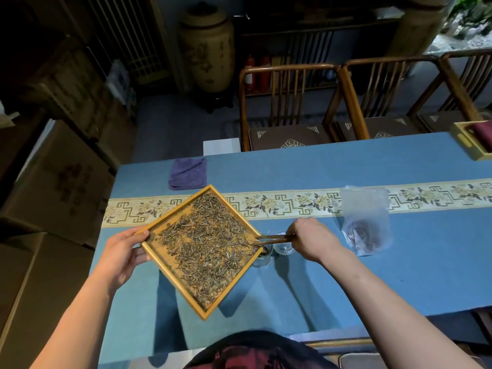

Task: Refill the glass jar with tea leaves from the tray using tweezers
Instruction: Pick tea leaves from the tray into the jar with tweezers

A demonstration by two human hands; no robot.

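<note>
My left hand [123, 251] grips the left corner of a square wooden tray [170, 278], held above the blue table and turned like a diamond. Dry tea leaves [205, 249] cover most of the tray. My right hand [312, 239] holds brown wooden tweezers [273, 238], with their tips reaching over the tray's right corner into the leaves. A small glass jar [263, 258] stands on the table just under that corner, partly hidden by the tray. Its glass lid [283, 247] lies beside it, under my right hand.
A clear plastic bag [366, 219] with reddish contents lies to the right. A folded purple cloth [188, 173] sits at the far left of the table, and a patterned runner [292, 202] crosses it. Wooden chairs [287, 107] stand behind; a wooden box [471, 141] at far right.
</note>
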